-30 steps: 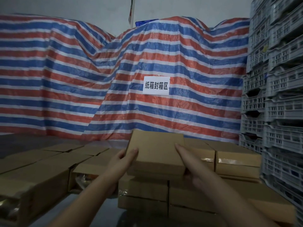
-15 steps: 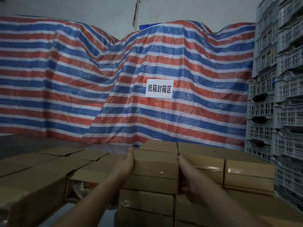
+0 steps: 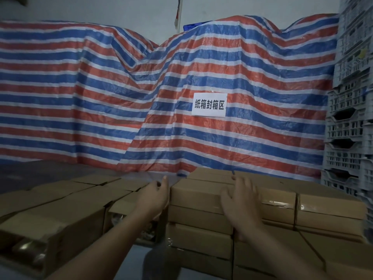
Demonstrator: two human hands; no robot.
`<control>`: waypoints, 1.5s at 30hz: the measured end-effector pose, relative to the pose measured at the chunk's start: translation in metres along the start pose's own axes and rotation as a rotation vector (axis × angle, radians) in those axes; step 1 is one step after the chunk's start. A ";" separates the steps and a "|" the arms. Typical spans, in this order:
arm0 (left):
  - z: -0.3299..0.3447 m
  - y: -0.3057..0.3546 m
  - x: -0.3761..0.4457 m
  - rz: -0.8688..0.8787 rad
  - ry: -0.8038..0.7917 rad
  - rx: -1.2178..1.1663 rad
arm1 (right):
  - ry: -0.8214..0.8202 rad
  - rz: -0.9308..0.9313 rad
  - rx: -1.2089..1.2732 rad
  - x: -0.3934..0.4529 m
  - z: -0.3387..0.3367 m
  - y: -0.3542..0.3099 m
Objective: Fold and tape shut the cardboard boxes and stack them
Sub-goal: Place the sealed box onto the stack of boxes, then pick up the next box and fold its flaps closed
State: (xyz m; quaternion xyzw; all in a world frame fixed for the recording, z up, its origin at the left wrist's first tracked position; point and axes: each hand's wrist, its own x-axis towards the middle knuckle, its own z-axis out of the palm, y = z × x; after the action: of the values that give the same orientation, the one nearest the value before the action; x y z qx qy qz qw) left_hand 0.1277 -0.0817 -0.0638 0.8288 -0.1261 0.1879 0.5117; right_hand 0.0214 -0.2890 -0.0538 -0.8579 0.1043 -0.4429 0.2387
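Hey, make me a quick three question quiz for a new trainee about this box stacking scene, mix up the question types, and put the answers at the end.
1. True or false: the top box sits on the stack of sealed boxes.
2. What stands at the far right?
A. grey plastic crates
B. a metal ladder
C. a wooden door
3. Fill in: the white paper sign is fixed to the striped ____.

Key
1. True. The left hand is at its left side and the right hand rests on its right end.
2. A
3. tarpaulin
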 end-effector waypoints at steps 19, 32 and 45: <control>-0.231 -0.111 -0.030 0.153 -0.042 1.108 | -0.420 -0.599 0.065 -0.067 0.105 -0.174; -0.263 -0.203 -0.032 0.059 -0.145 1.358 | -0.792 -0.666 -0.115 -0.122 0.185 -0.244; -0.253 -0.211 -0.021 0.144 -0.041 1.273 | -0.537 -0.740 -0.300 -0.147 0.210 -0.256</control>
State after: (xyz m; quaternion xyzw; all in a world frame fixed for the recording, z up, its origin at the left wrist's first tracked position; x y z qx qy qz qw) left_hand 0.1477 0.2390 -0.1395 0.9633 -0.0551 0.2440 -0.0970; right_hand 0.0969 0.0561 -0.1339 -0.9465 -0.2104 -0.2408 -0.0429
